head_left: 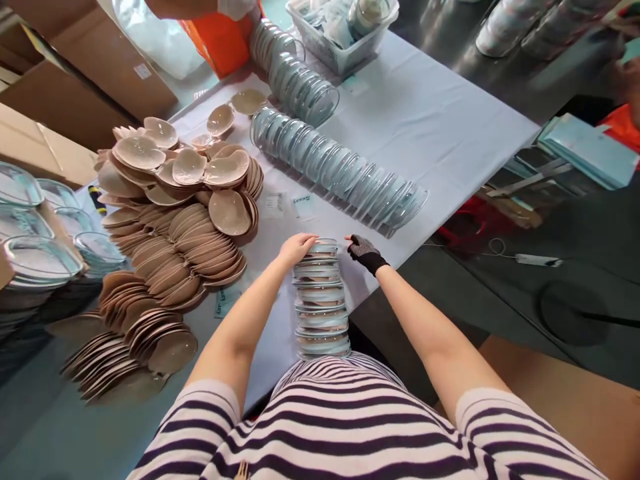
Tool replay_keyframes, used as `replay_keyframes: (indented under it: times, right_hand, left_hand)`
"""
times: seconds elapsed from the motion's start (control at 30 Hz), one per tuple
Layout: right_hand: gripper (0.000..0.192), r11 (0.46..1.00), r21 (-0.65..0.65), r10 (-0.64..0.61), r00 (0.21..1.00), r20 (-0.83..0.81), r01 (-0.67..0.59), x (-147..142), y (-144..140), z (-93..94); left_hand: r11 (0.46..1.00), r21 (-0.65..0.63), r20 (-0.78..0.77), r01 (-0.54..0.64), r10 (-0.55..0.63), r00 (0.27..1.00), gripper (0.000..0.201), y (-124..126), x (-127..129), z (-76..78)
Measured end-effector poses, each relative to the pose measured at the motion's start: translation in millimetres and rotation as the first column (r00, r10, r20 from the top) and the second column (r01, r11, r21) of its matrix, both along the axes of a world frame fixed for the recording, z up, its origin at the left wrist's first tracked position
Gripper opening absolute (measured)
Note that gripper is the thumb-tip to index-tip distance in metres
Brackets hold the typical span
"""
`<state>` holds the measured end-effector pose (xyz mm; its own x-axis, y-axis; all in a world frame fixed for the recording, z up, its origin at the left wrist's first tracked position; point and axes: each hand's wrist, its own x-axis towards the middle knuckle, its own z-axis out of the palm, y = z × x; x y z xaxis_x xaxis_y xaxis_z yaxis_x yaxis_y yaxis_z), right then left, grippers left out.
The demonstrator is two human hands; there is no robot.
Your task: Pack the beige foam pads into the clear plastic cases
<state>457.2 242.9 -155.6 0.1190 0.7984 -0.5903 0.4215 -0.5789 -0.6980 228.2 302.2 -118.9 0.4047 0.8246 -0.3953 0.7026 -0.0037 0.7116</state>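
A row of clear plastic cases [321,300] with beige cups inside runs from my body toward the far side of the white table. My left hand [299,249] is at the far end of this row, its fingers closed over the left edge of the last case. My right hand [366,253], in a black fingerless glove, is just right of that end, apart from the cases. Its fingers are partly bent, with a small gap between thumb and forefinger and nothing visible in them. Piles of beige bra cups [185,247] lie to the left.
A long row of clear cases [340,170] lies across the table [440,113], with shorter rows [303,87] behind. A white basket [340,57] stands at the back. Stacked clear cases [43,257] and cardboard boxes [95,60] are at left. The table's right edge drops to a dark floor.
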Motion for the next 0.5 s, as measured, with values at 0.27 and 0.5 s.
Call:
replay_keyframes:
  times: [0.27, 0.5]
  right_hand:
    - [0.011, 0.946, -0.223, 0.156, 0.935, -0.318, -0.234, -11.6, 16.7, -23.0]
    - [0.021, 0.896, -0.266, 0.212, 0.867, -0.451, -0.356, 3.1, 24.6, -18.1]
  left_hand:
    - [0.979, -0.193, 0.063, -0.062, 0.075, 0.995, 0.042, -3.0, -16.2, -7.3]
    - [0.959, -0.266, 0.125, -0.099, 0.136, 0.983, 0.043, 1.2, -19.5, -9.4]
